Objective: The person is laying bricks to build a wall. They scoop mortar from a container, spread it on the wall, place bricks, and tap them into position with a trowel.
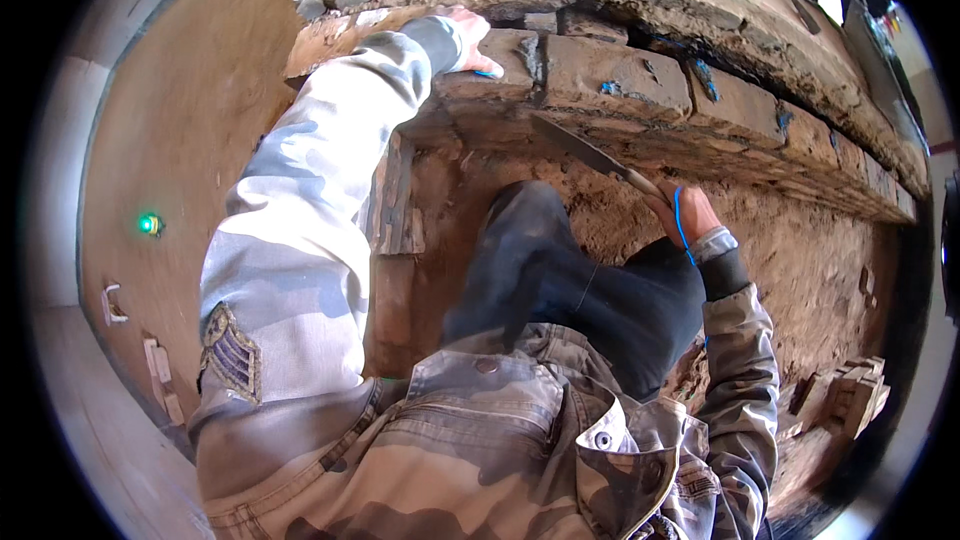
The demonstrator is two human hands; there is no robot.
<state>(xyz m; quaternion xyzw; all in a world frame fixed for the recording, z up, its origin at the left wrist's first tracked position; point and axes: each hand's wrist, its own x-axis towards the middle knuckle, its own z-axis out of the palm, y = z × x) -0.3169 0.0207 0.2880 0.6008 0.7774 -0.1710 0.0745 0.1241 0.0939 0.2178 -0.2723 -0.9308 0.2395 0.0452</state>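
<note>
My left hand (pixel 468 40) reaches far forward and rests on the end of a brick course, against a brick (pixel 505 65). Its fingers look spread over the masonry, though some are partly hidden, and a small blue bit shows at one fingertip. In my right hand (pixel 688 212) is a knife (pixel 590 152), gripped by its pale handle. The blade slants up and to the left, its tip just below the front face of the bricks. A blue cord (pixel 682 225) loops around the right hand near the wrist.
The curved brick ledge (pixel 740 110) runs away to the right, with blue scraps (pixel 706 80) in its joints. Above it lies a rough mortar-covered layer (pixel 700 15). Stacked bricks (pixel 845 398) stand at lower right. A green light (pixel 150 224) glows on the left.
</note>
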